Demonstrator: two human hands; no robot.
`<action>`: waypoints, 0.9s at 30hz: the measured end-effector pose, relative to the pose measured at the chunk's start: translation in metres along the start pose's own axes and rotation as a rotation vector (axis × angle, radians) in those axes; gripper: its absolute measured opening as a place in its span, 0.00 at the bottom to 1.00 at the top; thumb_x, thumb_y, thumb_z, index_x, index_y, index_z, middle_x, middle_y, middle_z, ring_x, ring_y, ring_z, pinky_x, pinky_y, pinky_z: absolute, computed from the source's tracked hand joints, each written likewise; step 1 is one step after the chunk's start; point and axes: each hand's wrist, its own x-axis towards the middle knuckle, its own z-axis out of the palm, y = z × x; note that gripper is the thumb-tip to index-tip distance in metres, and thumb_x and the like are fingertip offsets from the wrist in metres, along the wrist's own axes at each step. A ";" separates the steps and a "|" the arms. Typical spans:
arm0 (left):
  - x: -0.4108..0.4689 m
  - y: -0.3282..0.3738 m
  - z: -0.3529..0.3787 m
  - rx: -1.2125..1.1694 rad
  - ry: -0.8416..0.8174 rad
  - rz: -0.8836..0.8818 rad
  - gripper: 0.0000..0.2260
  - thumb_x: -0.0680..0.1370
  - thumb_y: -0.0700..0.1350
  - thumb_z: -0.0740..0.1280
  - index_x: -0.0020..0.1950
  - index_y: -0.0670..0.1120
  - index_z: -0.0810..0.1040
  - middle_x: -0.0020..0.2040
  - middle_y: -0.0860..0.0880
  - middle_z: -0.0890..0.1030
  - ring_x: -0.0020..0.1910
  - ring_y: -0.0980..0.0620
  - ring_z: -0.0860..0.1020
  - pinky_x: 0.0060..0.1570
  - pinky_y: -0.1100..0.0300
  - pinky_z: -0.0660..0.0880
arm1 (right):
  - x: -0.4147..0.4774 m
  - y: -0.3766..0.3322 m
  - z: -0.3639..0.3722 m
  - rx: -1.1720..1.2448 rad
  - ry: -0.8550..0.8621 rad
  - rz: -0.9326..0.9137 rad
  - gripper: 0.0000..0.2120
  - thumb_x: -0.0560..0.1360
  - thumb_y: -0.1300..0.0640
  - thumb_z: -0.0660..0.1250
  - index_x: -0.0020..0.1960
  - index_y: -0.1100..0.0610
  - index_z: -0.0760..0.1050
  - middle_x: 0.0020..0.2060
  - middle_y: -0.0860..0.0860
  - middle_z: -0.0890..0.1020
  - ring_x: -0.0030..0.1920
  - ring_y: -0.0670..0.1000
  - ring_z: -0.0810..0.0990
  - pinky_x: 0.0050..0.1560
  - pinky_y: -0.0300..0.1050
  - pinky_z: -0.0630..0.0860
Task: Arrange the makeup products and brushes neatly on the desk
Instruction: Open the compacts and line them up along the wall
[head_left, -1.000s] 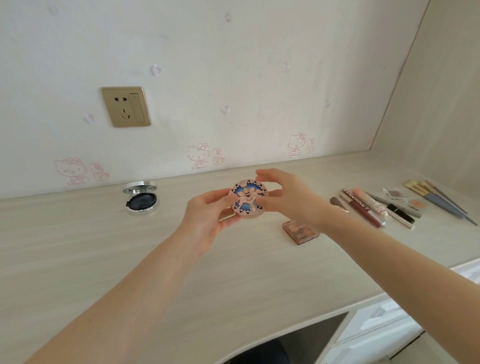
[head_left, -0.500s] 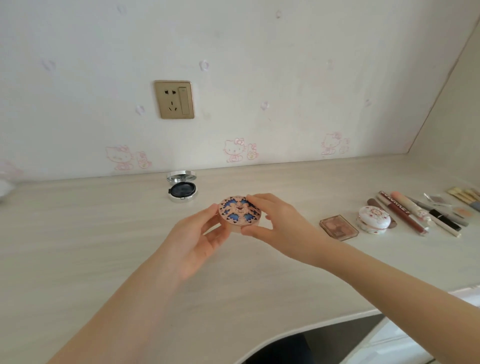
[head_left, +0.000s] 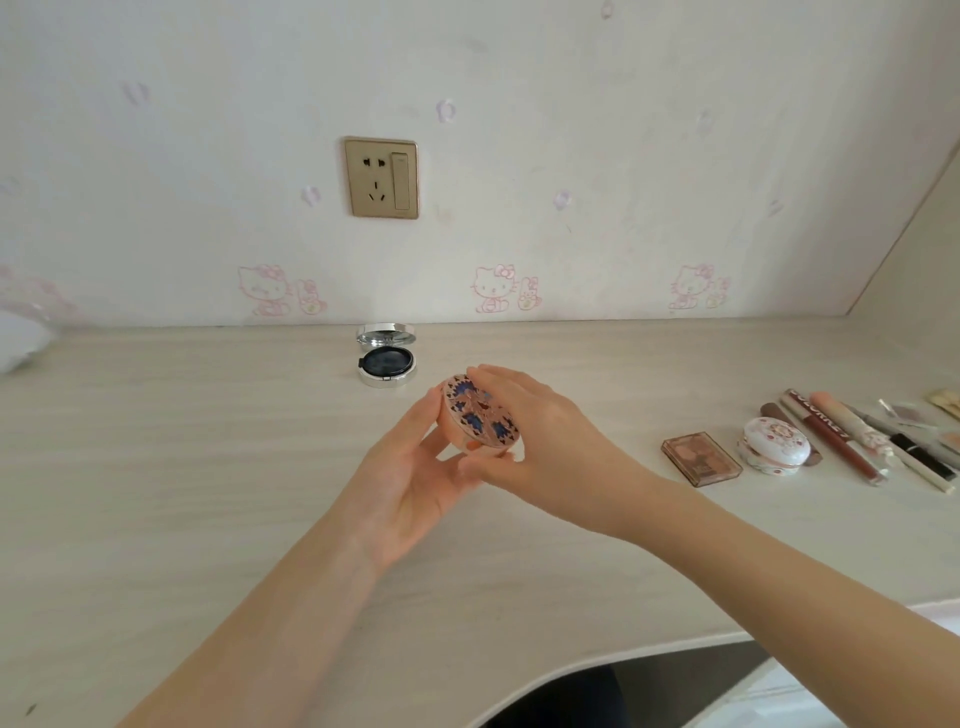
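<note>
You hold the round patterned compact (head_left: 480, 418) above the middle of the desk (head_left: 208, 493), lid shut as far as I can tell and tilted toward you. Your left hand (head_left: 410, 483) cradles it from below and the side, thumb on the left rim and fingers curved under its base. Your right hand (head_left: 540, 441) clamps it from the other side, fingers laid over the lid and thumb tucked beneath. It touches nothing on the desk.

By my reading, the job is more than half done. Off to your right a row is already laid out: a square brown palette (head_left: 701, 459), just beside it a white floral case (head_left: 776, 445), then a dark red lip gloss tube (head_left: 831, 436) and several slim sticks and pencils side by side, with what look like brush handles (head_left: 945, 402) cut off at the frame edge.

Two pieces are left, I'd say. One is the compact in your hands, which likely belongs at the left end of the row, next to the palette. The other is the silver compact (head_left: 387, 358) lying open near the wall, well apart from the row; it probably needs closing and bringing over. A blurred white thing (head_left: 21, 343) sits at the far left edge; I cannot tell what it is
</note>
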 end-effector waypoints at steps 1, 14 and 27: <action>0.000 -0.001 0.000 0.015 -0.002 0.003 0.22 0.76 0.50 0.68 0.66 0.40 0.75 0.56 0.42 0.81 0.54 0.39 0.80 0.53 0.47 0.79 | 0.001 -0.001 0.001 0.001 0.003 -0.013 0.36 0.72 0.46 0.69 0.75 0.50 0.59 0.73 0.44 0.63 0.71 0.46 0.62 0.70 0.41 0.63; 0.003 -0.001 -0.012 0.052 -0.093 0.037 0.21 0.72 0.51 0.74 0.62 0.45 0.79 0.57 0.45 0.82 0.58 0.39 0.79 0.57 0.40 0.75 | 0.015 -0.004 -0.011 0.116 0.007 0.032 0.35 0.61 0.47 0.79 0.67 0.49 0.74 0.62 0.41 0.78 0.60 0.42 0.76 0.61 0.43 0.75; 0.004 0.002 -0.010 0.334 0.165 0.077 0.11 0.79 0.44 0.65 0.57 0.41 0.81 0.51 0.39 0.82 0.53 0.39 0.81 0.48 0.48 0.80 | 0.037 0.021 -0.026 0.424 -0.070 0.113 0.12 0.70 0.43 0.69 0.51 0.44 0.83 0.49 0.37 0.84 0.52 0.36 0.81 0.57 0.42 0.78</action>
